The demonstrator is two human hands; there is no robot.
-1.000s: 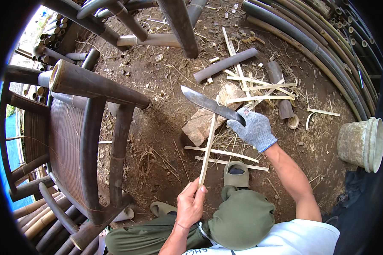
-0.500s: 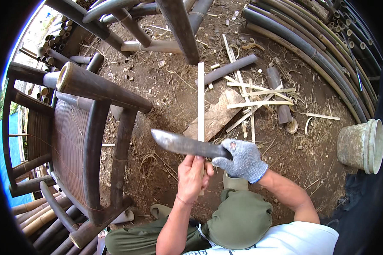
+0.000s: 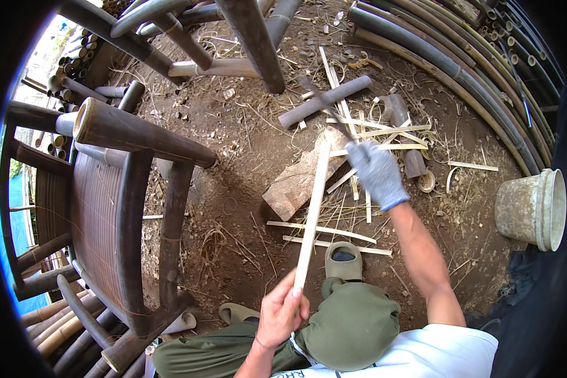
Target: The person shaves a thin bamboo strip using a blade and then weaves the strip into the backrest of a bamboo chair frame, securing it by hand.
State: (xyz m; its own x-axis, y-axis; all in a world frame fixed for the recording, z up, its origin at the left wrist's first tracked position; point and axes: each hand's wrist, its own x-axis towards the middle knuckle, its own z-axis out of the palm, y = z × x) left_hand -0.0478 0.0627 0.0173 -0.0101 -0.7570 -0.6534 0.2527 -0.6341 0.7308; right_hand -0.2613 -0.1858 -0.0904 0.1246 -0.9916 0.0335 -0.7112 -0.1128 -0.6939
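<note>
My bare left hand (image 3: 283, 313) grips the lower end of a pale bamboo strip (image 3: 313, 217), which slants up and away from me. The strip's far end lies over a flat wooden block (image 3: 296, 183) on the ground. In a grey knit glove, my right hand (image 3: 376, 173) is closed on the handle of a machete (image 3: 327, 104). Its blade is smeared by motion and points away, above the loose strips. Several cut bamboo strips (image 3: 394, 132) lie crossed on the soil beyond the block. Two more strips (image 3: 337, 246) rest nearer, by my sandal.
A dark bamboo chair (image 3: 101, 214) stands at the left, other bamboo framework (image 3: 252, 47) at the far side. Long bamboo poles (image 3: 447, 69) curve along the far right. A dirty bucket (image 3: 528, 208) sits at right. Short bamboo pieces (image 3: 324, 101) lie near the strips.
My right hand has swung the machete away from the strip, forward and up. My left hand has moved down toward me, and the strip now slants to the right.
</note>
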